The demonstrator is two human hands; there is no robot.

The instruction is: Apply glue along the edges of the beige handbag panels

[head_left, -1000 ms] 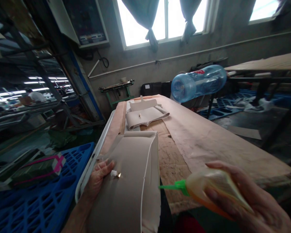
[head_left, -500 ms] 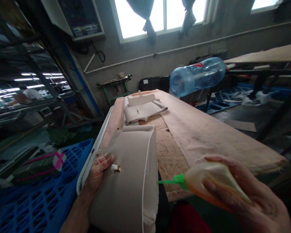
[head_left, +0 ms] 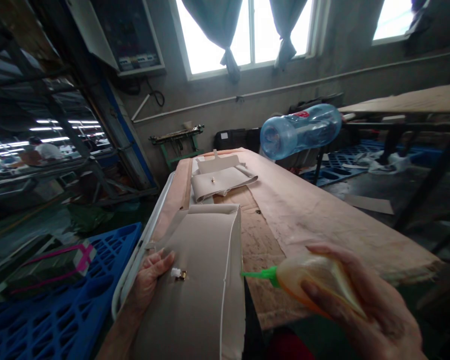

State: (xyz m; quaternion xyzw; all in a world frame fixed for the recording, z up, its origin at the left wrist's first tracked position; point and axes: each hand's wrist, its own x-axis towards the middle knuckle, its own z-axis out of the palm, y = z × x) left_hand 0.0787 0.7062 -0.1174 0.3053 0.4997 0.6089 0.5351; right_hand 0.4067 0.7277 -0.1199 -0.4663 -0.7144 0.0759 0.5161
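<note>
My left hand (head_left: 152, 277) grips the left side of a beige leather-like bag piece (head_left: 200, 245), thumb on top and part of the fingers hidden. Close to that thumb, a small gold clasp (head_left: 180, 274) with a white wrap on it sits on the bag piece. Wrapped in my right hand (head_left: 375, 310) is a squeeze bottle (head_left: 303, 277) of amber liquid, lying nearly level. Its thin green nozzle (head_left: 260, 274) points left, with the tip at the bag piece's right edge; whether it touches, I cannot tell.
Farther along the worktable (head_left: 322, 205) lies another beige bag piece (head_left: 225, 181) with a clasp. A large blue water bottle (head_left: 300, 131) lies beyond the right edge. Blue pallets (head_left: 71, 300) and a pink-strapped bundle (head_left: 54, 270) are at the left. A person (head_left: 47, 151) is far off.
The view has tilted up slightly. My right hand and the squeeze bottle have shifted a little left and along the bag piece's edge. The left hand keeps its grip.
</note>
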